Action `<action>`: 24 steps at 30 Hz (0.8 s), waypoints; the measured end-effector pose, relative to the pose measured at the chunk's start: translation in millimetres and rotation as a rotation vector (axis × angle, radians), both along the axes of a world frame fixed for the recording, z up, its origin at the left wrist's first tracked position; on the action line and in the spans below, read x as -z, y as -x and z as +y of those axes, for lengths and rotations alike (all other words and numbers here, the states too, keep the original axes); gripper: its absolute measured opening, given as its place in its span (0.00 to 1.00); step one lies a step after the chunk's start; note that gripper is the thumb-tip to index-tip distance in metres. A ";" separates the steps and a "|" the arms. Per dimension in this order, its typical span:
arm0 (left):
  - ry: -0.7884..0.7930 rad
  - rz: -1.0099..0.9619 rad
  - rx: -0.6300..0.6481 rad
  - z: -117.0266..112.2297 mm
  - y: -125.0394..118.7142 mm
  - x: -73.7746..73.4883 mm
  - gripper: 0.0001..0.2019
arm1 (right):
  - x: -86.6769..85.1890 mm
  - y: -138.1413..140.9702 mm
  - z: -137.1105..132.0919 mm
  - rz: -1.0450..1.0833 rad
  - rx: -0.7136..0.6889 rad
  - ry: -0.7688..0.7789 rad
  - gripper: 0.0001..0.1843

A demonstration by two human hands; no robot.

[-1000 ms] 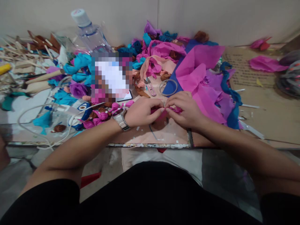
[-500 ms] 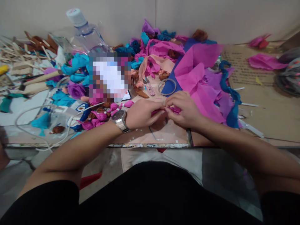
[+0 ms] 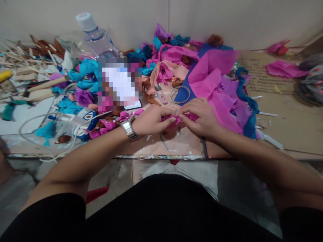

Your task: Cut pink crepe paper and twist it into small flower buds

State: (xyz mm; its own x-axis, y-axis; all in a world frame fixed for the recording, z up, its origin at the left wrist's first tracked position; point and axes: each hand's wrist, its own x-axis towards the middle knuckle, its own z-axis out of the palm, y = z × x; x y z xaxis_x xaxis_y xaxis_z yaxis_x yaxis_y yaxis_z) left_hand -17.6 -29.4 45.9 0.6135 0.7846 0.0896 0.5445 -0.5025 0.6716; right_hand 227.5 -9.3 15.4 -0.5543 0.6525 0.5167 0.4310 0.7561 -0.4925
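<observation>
A small piece of magenta crepe paper is pinched between my two hands, a little above the table's front part. My left hand, with a watch on its wrist, grips the paper's left end between thumb and fingers. My right hand pinches the other end, fingertips close to the left thumb. Part of the paper is hidden by the fingers. Just beyond the hands lie pink-handled thread snips and a grey ring-shaped coil. Large pink crepe sheets spread beside my right hand.
Left of my hands are wrapped magenta bundles, a phone with a blurred screen and a white cable. A clear bottle stands behind. Wooden sticks pile at far left; cardboard lies on the right.
More of the magenta paper now shows between my fingers, and my left thumb lies flatter along it. Both hands stay in nearly the same place; the view has shifted slightly.
</observation>
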 end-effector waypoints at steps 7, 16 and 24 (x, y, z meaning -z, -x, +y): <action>0.166 -0.084 0.034 4.8 2.6 0.5 0.16 | 3.5 -0.7 0.8 0.000 -0.030 -0.023 0.06; 0.446 -0.148 0.038 10.8 5.3 -3.1 0.09 | 0.7 -2.8 0.1 0.011 -0.100 0.010 0.06; 0.554 -0.170 0.009 10.5 7.0 -4.8 0.08 | -1.5 -2.2 -0.1 0.010 -0.125 -0.003 0.06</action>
